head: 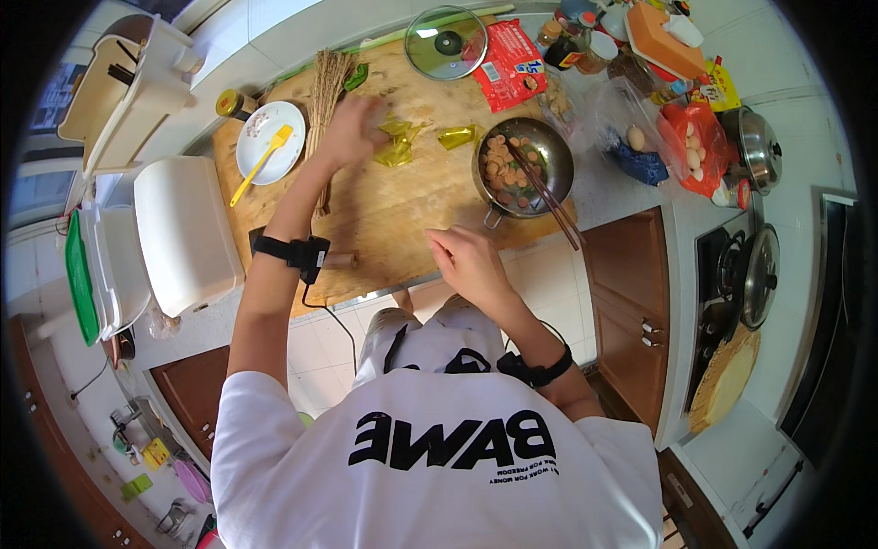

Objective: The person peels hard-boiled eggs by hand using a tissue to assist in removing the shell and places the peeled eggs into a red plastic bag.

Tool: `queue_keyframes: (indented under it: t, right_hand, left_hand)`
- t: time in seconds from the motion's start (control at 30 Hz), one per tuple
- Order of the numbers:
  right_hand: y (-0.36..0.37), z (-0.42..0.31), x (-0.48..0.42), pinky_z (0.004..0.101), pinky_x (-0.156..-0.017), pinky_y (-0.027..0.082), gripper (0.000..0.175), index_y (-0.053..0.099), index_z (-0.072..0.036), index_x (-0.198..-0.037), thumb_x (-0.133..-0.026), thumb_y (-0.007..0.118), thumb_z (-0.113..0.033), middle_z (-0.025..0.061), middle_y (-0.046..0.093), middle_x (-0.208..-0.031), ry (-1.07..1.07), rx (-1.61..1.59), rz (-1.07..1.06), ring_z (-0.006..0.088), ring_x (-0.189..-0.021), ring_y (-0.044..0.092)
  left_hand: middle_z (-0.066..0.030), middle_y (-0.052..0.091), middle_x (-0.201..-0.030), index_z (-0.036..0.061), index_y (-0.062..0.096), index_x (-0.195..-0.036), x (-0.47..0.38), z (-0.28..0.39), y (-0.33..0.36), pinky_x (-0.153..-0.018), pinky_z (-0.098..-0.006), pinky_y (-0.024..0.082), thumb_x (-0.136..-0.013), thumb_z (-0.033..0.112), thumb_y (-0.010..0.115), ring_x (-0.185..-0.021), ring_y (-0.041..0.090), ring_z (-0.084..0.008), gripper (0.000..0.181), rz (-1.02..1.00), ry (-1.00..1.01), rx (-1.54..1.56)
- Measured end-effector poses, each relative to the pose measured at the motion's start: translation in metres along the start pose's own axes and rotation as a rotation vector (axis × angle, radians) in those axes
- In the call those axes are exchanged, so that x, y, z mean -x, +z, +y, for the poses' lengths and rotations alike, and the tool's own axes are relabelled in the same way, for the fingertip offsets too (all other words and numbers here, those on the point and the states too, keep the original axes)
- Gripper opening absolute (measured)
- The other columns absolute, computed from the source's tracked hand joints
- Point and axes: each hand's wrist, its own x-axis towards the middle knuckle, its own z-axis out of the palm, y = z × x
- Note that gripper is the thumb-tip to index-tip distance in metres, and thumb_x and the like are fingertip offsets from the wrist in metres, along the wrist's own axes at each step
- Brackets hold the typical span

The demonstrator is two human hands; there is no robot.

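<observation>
My left hand (pixel 353 134), blurred, reaches over the wooden board (pixel 411 206) between a bundle of dry straw-like stalks (pixel 326 86) and a crumpled yellow wrapper (pixel 396 144). Whether it holds anything is unclear. At the board's near edge my right hand (pixel 470 264) hovers with curled fingers and nothing visible in them. A second yellow wrapper (pixel 456 137) lies left of a metal pan (pixel 559 147) of sliced sausage (pixel 504 168). Wooden chopsticks (pixel 549 199) lean across the pan's rim. On a white plate (pixel 257 137) rests a yellow basting brush (pixel 264 161). Behind my left wrist a wooden handle (pixel 339 261) partly shows.
A glass lid (pixel 429 55) overlaps a red food packet (pixel 511 75) at the back. Bottles and jars (pixel 583 51) crowd the far right corner, near a red bag of eggs (pixel 694 147). A white bin-like container (pixel 185 233) stands left; a stove (pixel 713 288) is right.
</observation>
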Motion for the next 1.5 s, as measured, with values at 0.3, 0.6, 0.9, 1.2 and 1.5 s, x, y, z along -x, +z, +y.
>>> queue_keyframes:
  t: [0.3, 0.6, 0.9, 1.2, 1.5]
  right_hand:
    - [0.012, -0.001, -0.01, 0.0458, -0.068, 0.049, 0.011, 0.065, -0.005, -0.093, -0.087, 0.06, -0.013, 0.0152, 0.062, -0.081, 0.037, -0.03, -0.04, 0.0365, -0.077, 0.061]
    - [0.022, 0.004, -0.006, 0.0465, -0.071, 0.049, 0.014, 0.066, -0.003, -0.092, -0.087, 0.06, -0.015, 0.0156, 0.063, -0.082, 0.034, 0.002, -0.07, 0.0369, -0.078, 0.062]
    - [0.012, 0.008, 0.005, 0.0472, -0.07, 0.049, 0.012, 0.066, -0.005, -0.091, -0.087, 0.06, -0.014, 0.016, 0.062, -0.081, 0.057, -0.022, -0.022, 0.0377, -0.077, 0.061]
    - [-0.019, 0.026, 0.031, 0.0466, -0.064, 0.05, 0.016, 0.065, -0.004, -0.092, -0.09, 0.06, -0.019, 0.0162, 0.065, -0.077, 0.262, -0.037, 0.056, 0.0379, -0.067, 0.062]
    - [-0.027, 0.062, 0.022, 0.0241, -0.06, 0.056, 0.031, 0.057, -0.001, -0.107, -0.097, 0.058, -0.03, 0.0089, 0.069, -0.085, 0.779, -1.124, 0.001, 0.01, -0.069, 0.064]
  left_hand:
    - [-0.0158, 0.045, -0.132, 0.0187, 0.044, -0.138, 0.017, 0.049, 0.021, -0.102, -0.0512, 0.036, -0.062, 0.014, 0.074, -0.124, 0.042, -0.0364, 0.082, -0.404, 0.117, -0.159]
    - [-0.0187, 0.058, -0.097, 0.003, 0.055, -0.109, 0.021, 0.042, 0.048, -0.079, -0.0456, 0.049, -0.068, 0.01, 0.069, -0.092, 0.058, -0.04, 0.044, -0.294, 0.048, -0.061]
    - [-0.024, 0.056, -0.104, 0.0, 0.057, -0.102, -0.014, 0.085, 0.047, -0.08, -0.0432, 0.049, -0.073, 0.015, 0.069, -0.094, 0.058, -0.039, 0.035, -0.223, -0.057, 0.274]
    - [-0.0259, 0.056, -0.103, 0.0044, 0.049, -0.116, -0.025, 0.106, 0.108, -0.082, -0.0438, 0.049, -0.07, 0.025, 0.076, -0.092, 0.057, -0.0417, 0.057, -0.258, 0.021, -0.076]
    - [-0.0224, 0.066, -0.098, -0.001, 0.058, -0.101, -0.011, 0.117, 0.08, -0.079, -0.0435, 0.052, -0.071, 0.03, 0.076, -0.093, 0.064, -0.0369, 0.046, -0.283, -0.292, 0.003]
